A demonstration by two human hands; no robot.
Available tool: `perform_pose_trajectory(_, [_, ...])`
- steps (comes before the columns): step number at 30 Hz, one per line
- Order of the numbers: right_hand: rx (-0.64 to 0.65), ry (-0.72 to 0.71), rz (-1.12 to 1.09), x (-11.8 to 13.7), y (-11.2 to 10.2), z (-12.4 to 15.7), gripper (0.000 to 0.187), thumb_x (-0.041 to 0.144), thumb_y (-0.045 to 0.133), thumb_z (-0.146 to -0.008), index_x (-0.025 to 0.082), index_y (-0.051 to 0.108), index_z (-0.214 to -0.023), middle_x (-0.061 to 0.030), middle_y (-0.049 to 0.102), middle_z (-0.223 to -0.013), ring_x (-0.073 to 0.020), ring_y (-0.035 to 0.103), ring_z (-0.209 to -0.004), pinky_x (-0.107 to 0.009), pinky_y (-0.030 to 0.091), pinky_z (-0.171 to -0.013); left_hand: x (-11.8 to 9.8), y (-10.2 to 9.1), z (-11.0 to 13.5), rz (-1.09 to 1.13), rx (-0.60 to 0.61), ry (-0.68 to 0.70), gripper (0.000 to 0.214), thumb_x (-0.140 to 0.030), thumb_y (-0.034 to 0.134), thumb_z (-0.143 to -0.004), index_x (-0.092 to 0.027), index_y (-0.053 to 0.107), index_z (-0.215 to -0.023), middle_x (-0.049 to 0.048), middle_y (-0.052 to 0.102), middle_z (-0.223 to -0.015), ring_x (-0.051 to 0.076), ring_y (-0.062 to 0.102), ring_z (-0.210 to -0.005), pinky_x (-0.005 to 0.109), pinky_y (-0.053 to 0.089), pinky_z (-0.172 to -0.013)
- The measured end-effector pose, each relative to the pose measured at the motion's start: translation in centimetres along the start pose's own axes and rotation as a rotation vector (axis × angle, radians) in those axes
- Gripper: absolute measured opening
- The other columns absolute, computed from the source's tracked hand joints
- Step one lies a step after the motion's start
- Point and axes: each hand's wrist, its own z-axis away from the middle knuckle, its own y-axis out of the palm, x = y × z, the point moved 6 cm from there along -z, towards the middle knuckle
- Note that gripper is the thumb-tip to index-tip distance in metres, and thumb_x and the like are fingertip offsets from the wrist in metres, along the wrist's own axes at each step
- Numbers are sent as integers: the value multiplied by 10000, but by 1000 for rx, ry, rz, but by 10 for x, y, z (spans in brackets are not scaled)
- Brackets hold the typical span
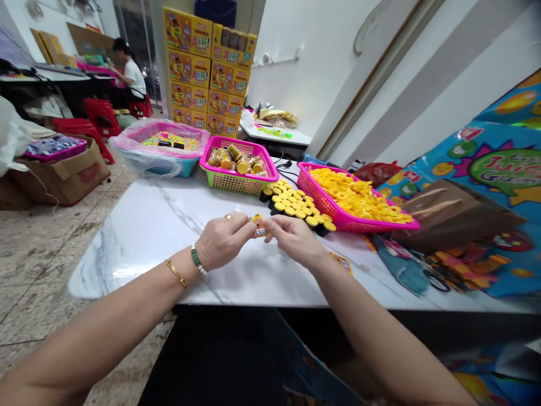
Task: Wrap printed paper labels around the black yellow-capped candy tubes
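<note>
Over the middle of the white marbled table (169, 225), my left hand (222, 239) pinches a small yellow printed label (259, 225) from one side. My right hand (291, 237) has its fingers closed at the label's other edge. Whether the label wraps round something is hidden by the fingers. Just beyond my right hand stand several small black jars with yellow lids (296, 206), packed close together. More printed labels (341, 262) lie on the table under my right forearm.
Behind the hands is a pink-green basket (230, 181) of filled, yellow-lidded jars. Left of it stands a plastic-lined basket (169, 163) of coloured beads. A pink basket (316, 197) holds yellow plastic pieces. Scissors (437, 280) lie at right. Yellow cartons (188, 67) and a seated person (134, 76) are farther back.
</note>
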Motion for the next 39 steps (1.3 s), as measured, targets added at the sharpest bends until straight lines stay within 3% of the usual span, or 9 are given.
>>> perform_pose_trajectory(2, [92, 50, -181, 2, 19, -13, 483, 637, 632, -766, 166, 676, -670, -9, 622, -563, -110, 531, -480, -231, 416, -457, 5, -2, 0, 58, -46, -58, 323, -356, 412, -981, -186, 646, -835, 76, 601, -811, 165, 548, -749, 275, 426, -702])
perform_pose_trajectory(6, [-86, 132, -419, -7, 32, -33, 567, 718, 667, -676, 159, 611, -607, 5, 569, -496, -78, 463, -388, -205, 342, -361, 28, -16, 2, 210, -238, -307, 235, -326, 491, -941, -185, 604, -791, 52, 590, -787, 153, 542, -733, 265, 435, -703])
perform_pose_trajectory(11, [-165, 63, -451, -14, 39, -35, 592, 743, 644, -693, 157, 615, -613, -16, 595, -514, -91, 489, -413, -220, 395, -390, 41, -17, 6, 404, -255, -516, 262, -347, 516, -929, -181, 667, -794, 34, 628, -735, 137, 543, -684, 250, 435, -675])
perform_pose_trajectory(19, [-179, -123, -169, -9, 42, -25, 544, 629, 477, -892, 169, 641, -652, -27, 620, -549, -124, 539, -479, -244, 418, -483, 43, -7, 4, 549, -295, -503, 181, -327, 684, -816, -179, 787, -815, 35, 672, -693, 115, 545, -605, 242, 417, -588])
perform_pose_trajectory(23, [-189, -279, 44, -4, 50, -22, 455, 471, 444, -962, 188, 625, -656, -23, 644, -612, -133, 577, -564, -249, 412, -568, 54, -1, 6, 675, -249, -675, 120, -302, 788, -695, -185, 790, -721, 41, 703, -715, 133, 603, -677, 247, 451, -644])
perform_pose_trajectory(28, [-137, -296, 269, -5, 61, -27, 392, 379, 422, -994, 195, 665, -749, -21, 669, -672, -140, 604, -617, -249, 396, -594, 62, 13, 10, 992, -124, -939, 203, -311, 792, -691, -113, 754, -714, 26, 650, -573, 54, 432, -432, 198, 289, -415])
perform_pose_trajectory(31, [-186, -315, 509, 5, 45, -21, 332, 407, 501, -965, 185, 693, -812, -62, 699, -800, -182, 642, -769, -272, 435, -682, 68, 23, 16, 1144, -86, -1096, 197, -256, 804, -695, -86, 706, -689, 21, 620, -553, 22, 386, -374, 168, 201, -357])
perform_pose_trajectory(35, [-404, -233, 864, 5, -4, 0, 388, 441, 650, -859, 140, 677, -1102, -180, 661, -1120, -321, 608, -1016, -399, 470, -832, 73, 31, 20, 1295, -17, -1210, 89, -141, 735, -771, -55, 713, -764, 53, 648, -628, 2, 383, -361, 139, 200, -326])
perform_pose_trajectory(39, [-268, 22, 918, -36, -28, 8, 256, 226, 616, -846, 149, 681, -1081, -178, 673, -1055, -324, 646, -940, -417, 507, -763, 68, 33, 18, 1426, 93, -1201, 44, -88, 697, -802, -50, 708, -783, 64, 663, -667, -15, 356, -364, 108, 149, -300])
